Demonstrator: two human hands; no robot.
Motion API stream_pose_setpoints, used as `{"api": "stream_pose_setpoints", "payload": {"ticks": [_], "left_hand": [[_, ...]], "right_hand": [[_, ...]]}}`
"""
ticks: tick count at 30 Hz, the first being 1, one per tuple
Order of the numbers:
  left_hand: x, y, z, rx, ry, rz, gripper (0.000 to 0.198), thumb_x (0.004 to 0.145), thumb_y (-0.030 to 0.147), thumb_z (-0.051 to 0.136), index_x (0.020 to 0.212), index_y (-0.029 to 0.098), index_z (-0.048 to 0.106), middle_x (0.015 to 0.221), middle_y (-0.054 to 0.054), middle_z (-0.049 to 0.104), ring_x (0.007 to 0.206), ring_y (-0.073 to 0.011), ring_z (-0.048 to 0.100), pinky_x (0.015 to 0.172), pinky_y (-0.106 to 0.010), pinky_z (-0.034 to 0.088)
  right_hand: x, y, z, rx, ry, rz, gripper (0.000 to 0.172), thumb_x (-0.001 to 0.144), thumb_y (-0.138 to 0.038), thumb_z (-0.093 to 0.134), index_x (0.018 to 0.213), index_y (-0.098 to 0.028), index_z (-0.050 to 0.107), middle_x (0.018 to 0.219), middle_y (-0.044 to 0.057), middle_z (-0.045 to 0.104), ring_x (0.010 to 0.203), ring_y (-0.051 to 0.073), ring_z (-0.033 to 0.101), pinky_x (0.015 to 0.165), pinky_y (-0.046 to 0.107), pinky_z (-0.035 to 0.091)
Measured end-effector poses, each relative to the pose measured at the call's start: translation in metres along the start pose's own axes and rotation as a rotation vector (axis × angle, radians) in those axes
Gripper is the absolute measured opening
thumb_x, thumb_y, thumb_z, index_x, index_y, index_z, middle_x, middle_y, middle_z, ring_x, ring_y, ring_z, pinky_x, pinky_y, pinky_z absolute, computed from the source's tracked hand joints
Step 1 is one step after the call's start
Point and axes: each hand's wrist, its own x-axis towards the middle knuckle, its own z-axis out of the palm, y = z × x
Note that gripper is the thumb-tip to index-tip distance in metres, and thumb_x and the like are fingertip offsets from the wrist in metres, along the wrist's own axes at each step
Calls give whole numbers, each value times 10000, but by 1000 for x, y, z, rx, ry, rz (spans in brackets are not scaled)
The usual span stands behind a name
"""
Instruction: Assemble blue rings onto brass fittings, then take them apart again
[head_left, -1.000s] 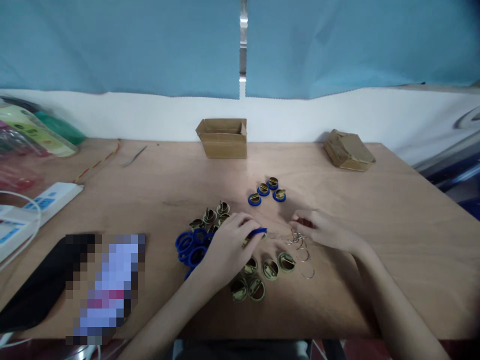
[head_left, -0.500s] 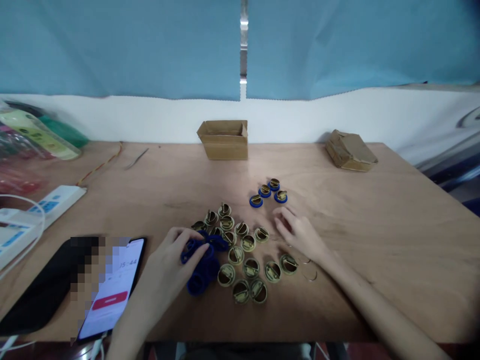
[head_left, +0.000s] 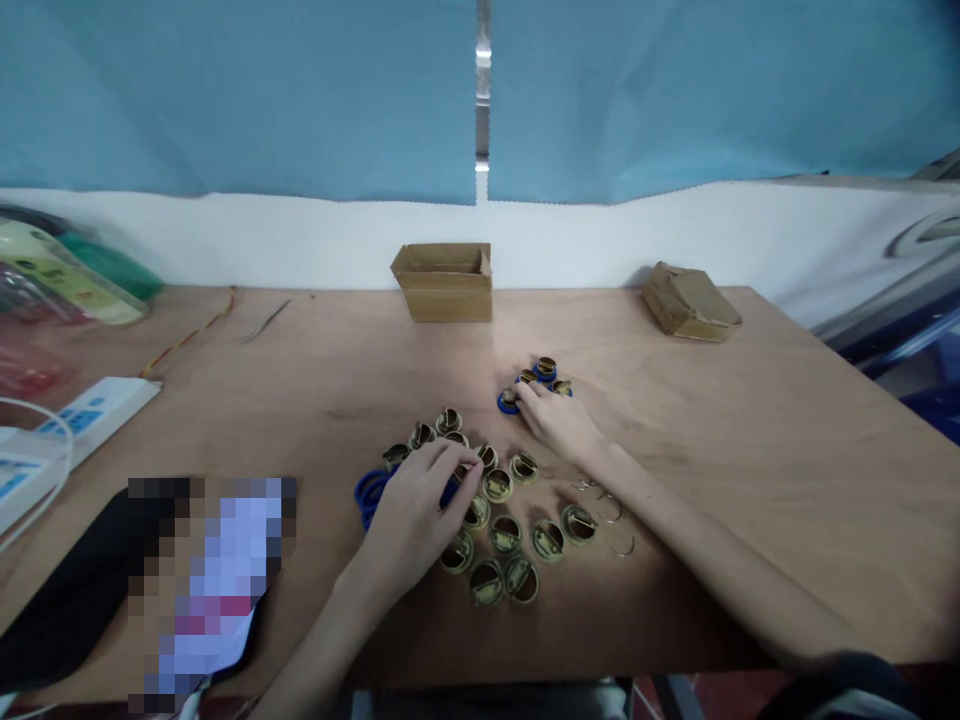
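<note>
My left hand (head_left: 425,500) hovers over the left side of a group of round brass-coloured pin pieces (head_left: 505,535), thumb and fingertips pressed together; what they hold, if anything, is hidden. Partly under that hand lie blue rings (head_left: 371,492). Farther back, my right hand (head_left: 559,420) reaches to a small cluster of brass pieces set in blue rings (head_left: 545,368). Its fingertips are at the nearest left one (head_left: 508,402), and whether they grip it is unclear. Several thin curved wires (head_left: 621,545) lie beside my right forearm.
An open cardboard box (head_left: 450,298) stands at the back, with a crumpled brown packet (head_left: 690,303) to its right. On the left are a white power strip (head_left: 97,415), a phone (head_left: 217,590), a dark flat object (head_left: 82,590) and plastic bags (head_left: 82,275).
My left hand has moved right, away from the blue rings, its fingertips now together. My right hand has moved left and back to the ringed cluster.
</note>
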Motion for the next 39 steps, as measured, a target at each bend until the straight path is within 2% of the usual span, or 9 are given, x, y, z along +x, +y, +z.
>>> {"api": "stream_pose_setpoints", "payload": {"ticks": [8, 11, 15, 20, 24, 27, 30, 35, 39], "left_hand": [[0, -6, 13, -24, 24, 18, 89, 973, 158, 538, 969, 199, 617, 949, -45, 723, 910, -219, 684, 840, -361, 528], [-1, -5, 13, -35, 17, 8, 96, 976, 156, 531, 973, 199, 618, 960, -49, 727, 919, -220, 684, 845, -369, 531], [-2, -6, 13, -53, 0, -15, 106, 975, 154, 530, 961, 195, 626, 957, -50, 730, 920, -216, 684, 852, -371, 534], [0, -5, 9, -133, 13, -119, 134, 983, 214, 531, 971, 202, 663, 976, -51, 741, 946, -217, 702, 865, -365, 549], [2, 9, 3, -335, -26, -281, 234, 988, 290, 535, 1181, 221, 648, 1082, -58, 757, 991, -214, 726, 901, -372, 578], [5, 22, 4, -660, -201, -370, 369, 961, 332, 572, 1317, 237, 583, 1224, -82, 735, 1074, -228, 725, 933, -392, 595], [9, 30, 9, -997, -338, -437, 442, 894, 318, 662, 1318, 237, 568, 1297, -107, 707, 1122, -242, 718, 930, -382, 607], [13, 29, 17, -1197, -268, -467, 483, 861, 277, 736, 1303, 243, 545, 1260, -106, 725, 1154, -245, 709, 964, -371, 589], [10, 27, 22, -1143, -215, -457, 392, 868, 252, 744, 1231, 245, 596, 1179, -74, 747, 1079, -212, 725, 896, -311, 597]], "right_hand": [[-9, -12, -18, -4, 122, -12, 248, 1022, -188, 373, 1123, -171, 598, 1083, 136, 680, 714, 195, 627, 525, 304, 296], [-2, -7, -14, 3, 144, -18, 259, 1015, -225, 416, 1205, -167, 582, 1142, 148, 657, 707, 180, 611, 526, 295, 312], [13, 5, -3, 14, 148, -57, 221, 1003, -189, 431, 1035, -159, 648, 1094, 130, 657, 644, 144, 565, 524, 282, 321], [-5, 1, -3, 63, 242, -132, 240, 1026, -179, 438, 997, -162, 675, 1033, 121, 675, 762, 180, 626, 618, 290, 459], [-45, -14, -13, 99, 370, -205, 221, 1030, -186, 473, 1058, -200, 692, 990, 88, 705, 855, 176, 671, 738, 293, 552], [-68, -23, -21, 176, 612, -430, 196, 961, -126, 569, 1071, -234, 689, 849, 40, 714, 733, 161, 681, 635, 274, 568], [-77, -31, -29, 283, 675, -501, 257, 930, -96, 574, 1128, -233, 665, 815, 35, 719, 697, 169, 699, 595, 281, 586], [-81, -37, -34, 671, 568, -295, 291, 926, -132, 580, 1204, -213, 612, 1010, 97, 713, 878, 213, 723, 699, 327, 621], [-81, -38, -33, 891, 461, -135, 298, 936, -124, 578, 1211, -234, 611, 990, 70, 658, 824, 190, 666, 692, 340, 600]]}}
